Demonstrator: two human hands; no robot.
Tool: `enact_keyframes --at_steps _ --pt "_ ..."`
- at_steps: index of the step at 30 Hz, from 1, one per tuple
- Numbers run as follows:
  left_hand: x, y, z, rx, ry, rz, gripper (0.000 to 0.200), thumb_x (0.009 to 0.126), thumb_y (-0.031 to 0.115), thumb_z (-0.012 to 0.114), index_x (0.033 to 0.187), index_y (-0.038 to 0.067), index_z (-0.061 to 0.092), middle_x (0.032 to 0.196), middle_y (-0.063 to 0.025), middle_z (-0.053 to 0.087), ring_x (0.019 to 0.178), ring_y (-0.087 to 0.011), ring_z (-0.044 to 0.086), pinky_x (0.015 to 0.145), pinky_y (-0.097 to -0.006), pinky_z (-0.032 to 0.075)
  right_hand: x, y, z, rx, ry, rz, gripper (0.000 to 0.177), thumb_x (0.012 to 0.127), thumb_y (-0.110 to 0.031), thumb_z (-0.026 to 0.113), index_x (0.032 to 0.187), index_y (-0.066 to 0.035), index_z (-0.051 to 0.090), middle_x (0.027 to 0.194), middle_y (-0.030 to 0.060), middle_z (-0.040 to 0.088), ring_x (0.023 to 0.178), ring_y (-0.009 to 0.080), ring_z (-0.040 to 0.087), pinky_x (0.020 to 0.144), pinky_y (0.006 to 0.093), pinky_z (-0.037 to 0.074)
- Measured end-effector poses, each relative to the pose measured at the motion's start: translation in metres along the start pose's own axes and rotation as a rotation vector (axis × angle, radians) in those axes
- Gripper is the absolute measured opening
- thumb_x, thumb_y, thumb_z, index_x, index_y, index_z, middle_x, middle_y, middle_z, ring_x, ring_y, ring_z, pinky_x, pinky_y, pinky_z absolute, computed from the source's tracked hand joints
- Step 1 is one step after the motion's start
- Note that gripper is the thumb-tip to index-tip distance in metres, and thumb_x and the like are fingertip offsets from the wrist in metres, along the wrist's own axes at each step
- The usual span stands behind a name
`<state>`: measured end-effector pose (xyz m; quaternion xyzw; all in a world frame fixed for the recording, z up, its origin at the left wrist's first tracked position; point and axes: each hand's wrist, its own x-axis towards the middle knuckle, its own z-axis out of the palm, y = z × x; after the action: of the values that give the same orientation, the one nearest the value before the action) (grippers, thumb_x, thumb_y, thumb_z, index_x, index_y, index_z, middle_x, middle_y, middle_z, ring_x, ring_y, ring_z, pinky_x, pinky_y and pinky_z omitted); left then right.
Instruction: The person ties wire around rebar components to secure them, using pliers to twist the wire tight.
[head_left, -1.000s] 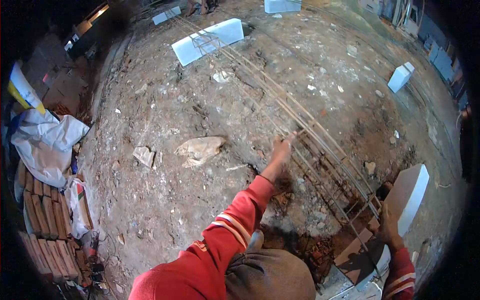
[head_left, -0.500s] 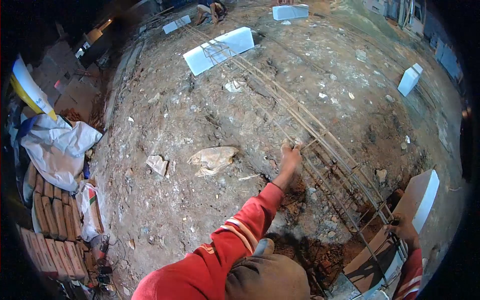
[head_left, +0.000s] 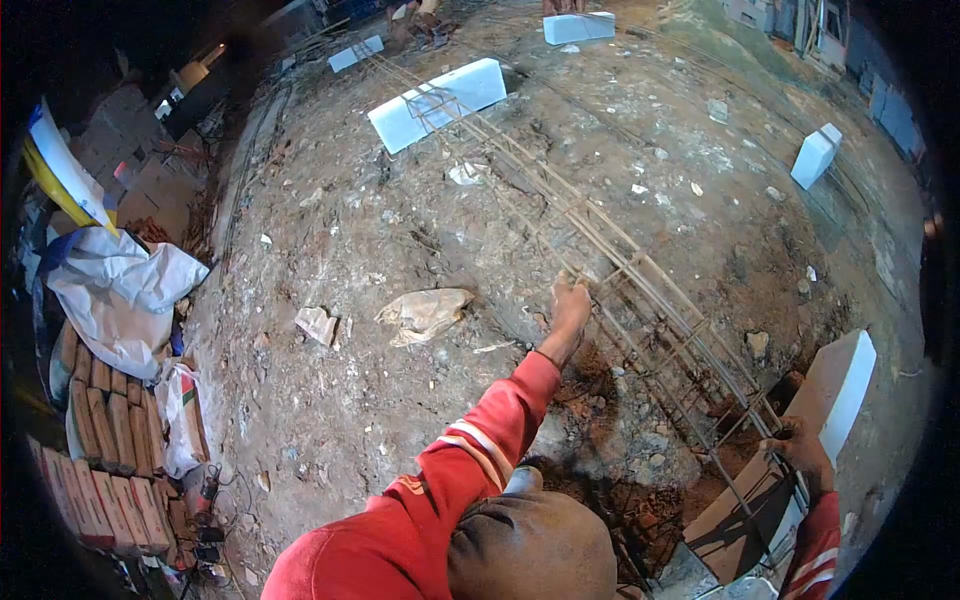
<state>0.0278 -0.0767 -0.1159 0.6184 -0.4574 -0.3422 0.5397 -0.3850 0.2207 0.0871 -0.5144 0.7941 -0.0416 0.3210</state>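
A long cage of steel reinforcing bars (head_left: 640, 285) runs across the dirt ground from a far white block (head_left: 440, 100) to a near white block (head_left: 835, 395). My left hand (head_left: 570, 305), in a red sleeve, is closed around one bar at a stirrup about halfway along the cage. My right hand (head_left: 800, 445) grips the bars at the near end, beside the near white block and above a dug hole with reddish soil (head_left: 640, 500).
Stacked bricks (head_left: 95, 440) and white sacks (head_left: 115, 285) lie at the left. A crumpled bag (head_left: 425, 310) and broken block piece (head_left: 318, 325) sit on the dirt. More white blocks (head_left: 815, 155) stand farther off. A person crouches at the far top (head_left: 420, 12).
My left hand has slid slightly along the bar and stays gripped. My right hand moved off the block's face onto the cage end. The view has shifted a little.
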Motion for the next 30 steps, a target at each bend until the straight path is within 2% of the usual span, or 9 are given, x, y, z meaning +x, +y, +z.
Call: enact_keyframes --at_steps 10,11,13,14,16,18,21,26,30 --pt "0.009 -0.021 0.006 -0.137 0.015 0.019 0.030 0.093 0.010 0.047 0.120 0.003 0.057 0.084 -0.0049 0.065 0.063 -0.0106 0.051 0.054 -0.0280 0.040 0.001 -0.005 -0.001 0.006 -0.030 -0.032 0.094 0.066 -0.058 0.084 0.128 0.005 0.054 0.126 0.0216 0.057 0.118 0.0338 0.055 0.097 0.0428 0.046" --pt "0.008 -0.016 -0.002 -0.133 -0.094 -0.063 0.041 0.094 0.017 0.051 0.129 -0.004 0.050 0.112 -0.0178 0.056 0.099 -0.0253 0.046 0.083 -0.0345 0.036 0.000 -0.005 -0.001 0.007 -0.029 -0.031 0.094 0.066 -0.058 0.084 0.128 0.005 0.054 0.126 0.0216 0.057 0.118 0.0338 0.055 0.097 0.0428 0.046" --pt "0.007 -0.006 -0.006 -0.127 -0.206 -0.142 0.057 0.094 0.025 0.055 0.138 -0.010 0.043 0.140 -0.0306 0.047 0.135 -0.0401 0.042 0.113 -0.0409 0.032 -0.001 -0.006 0.000 0.022 -0.010 -0.010 0.092 0.066 -0.058 0.084 0.127 0.004 0.055 0.126 0.0218 0.056 0.118 0.0338 0.055 0.098 0.0420 0.046" --pt "0.014 -0.027 0.005 -0.072 -0.111 -0.062 0.042 0.094 0.018 0.053 0.130 -0.003 0.050 0.109 -0.0173 0.055 0.099 -0.0253 0.047 0.083 -0.0346 0.036 0.002 0.000 0.003 0.024 -0.008 -0.009 0.092 0.066 -0.058 0.084 0.127 0.004 0.055 0.126 0.0218 0.056 0.118 0.0338 0.055 0.098 0.0420 0.046" --pt "0.009 -0.012 -0.001 -0.019 -0.017 0.020 0.030 0.093 0.011 0.051 0.121 0.004 0.057 0.079 -0.0039 0.064 0.063 -0.0105 0.051 0.054 -0.0282 0.041 0.011 0.017 0.008 0.105 0.007 0.009 0.087 0.066 -0.043 0.090 0.127 0.005 0.050 0.115 0.0189 0.059 0.107 0.0283 0.059 0.091 0.0389 0.049" --pt "-0.018 0.066 -0.036 -0.127 -0.275 -0.262 0.050 0.094 0.026 0.057 0.135 -0.002 0.050 0.130 -0.0272 0.056 0.123 -0.0396 0.053 0.103 -0.0438 0.040 0.010 0.012 0.006 0.073 -0.002 -0.001 0.088 0.066 -0.049 0.087 0.127 0.005 0.052 0.121 0.0202 0.058 0.112 0.0306 0.058 0.094 0.0401 0.048" --pt "0.005 0.002 -0.014 -0.057 -0.180 -0.076 0.046 0.093 0.026 0.058 0.132 0.002 0.053 0.119 -0.0249 0.064 0.111 -0.0387 0.060 0.093 -0.0453 0.045 0.000 -0.002 0.003 0.066 0.003 0.008 0.089 0.067 -0.052 0.086 0.127 0.005 0.054 0.127 0.0213 0.056 0.117 0.0328 0.056 0.097 0.0412 0.047" --pt "-0.010 0.032 -0.021 -0.121 -0.156 -0.121 0.043 0.092 0.022 0.059 0.128 -0.001 0.054 0.101 -0.0219 0.068 0.094 -0.0346 0.065 0.083 -0.0434 0.048 0.000 -0.007 0.001 0.070 -0.041 0.020 0.087 0.068 -0.046 0.088 0.129 0.005 0.052 0.129 0.0212 0.055 0.120 0.0325 0.054 0.101 0.0406 0.044" --pt "-0.015 0.048 -0.027 -0.094 -0.187 -0.158 0.041 0.090 0.018 0.059 0.126 -0.002 0.055 0.093 -0.0204 0.068 0.086 -0.0296 0.065 0.078 -0.0419 0.048 0.016 0.025 0.007 0.111 -0.031 -0.117 0.080 0.072 -0.043 0.086 0.128 0.000 0.049 0.119 0.0172 0.058 0.099 0.0255 0.063 0.087 0.0393 0.051"
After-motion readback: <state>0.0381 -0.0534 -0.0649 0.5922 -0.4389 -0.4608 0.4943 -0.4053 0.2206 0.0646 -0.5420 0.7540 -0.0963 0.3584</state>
